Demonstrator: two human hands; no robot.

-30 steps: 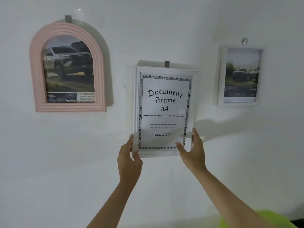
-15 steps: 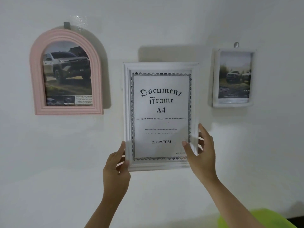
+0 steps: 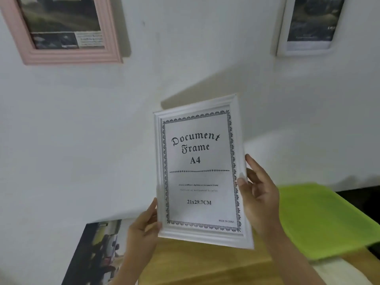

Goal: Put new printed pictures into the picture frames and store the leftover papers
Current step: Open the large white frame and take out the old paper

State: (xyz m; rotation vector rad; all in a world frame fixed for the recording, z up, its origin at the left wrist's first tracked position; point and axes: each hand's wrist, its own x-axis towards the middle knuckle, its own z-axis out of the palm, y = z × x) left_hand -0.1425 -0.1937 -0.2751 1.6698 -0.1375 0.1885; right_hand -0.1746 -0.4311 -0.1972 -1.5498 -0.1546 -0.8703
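I hold a white A4 picture frame (image 3: 200,171) in front of the wall, slightly tilted, with its stock "Document Frame A4" sheet inside. My left hand (image 3: 144,229) grips its lower left corner. My right hand (image 3: 257,194) grips its right edge, thumb on the front. A dark printed picture (image 3: 96,251) lies on the wooden table (image 3: 205,266) below, at the left. On the wall hang a pink arched frame (image 3: 67,54) at the upper left and a small white frame (image 3: 308,46) at the upper right, both holding car pictures.
A lime-green folder or tray (image 3: 320,221) lies on the table at the right, close to my right wrist. The white wall (image 3: 82,140) fills the background. A dark gap shows at the far right edge.
The white frame has come off the wall and down toward the table, still in both hands. The view has dropped, showing the table, the printed picture and more of the green folder.
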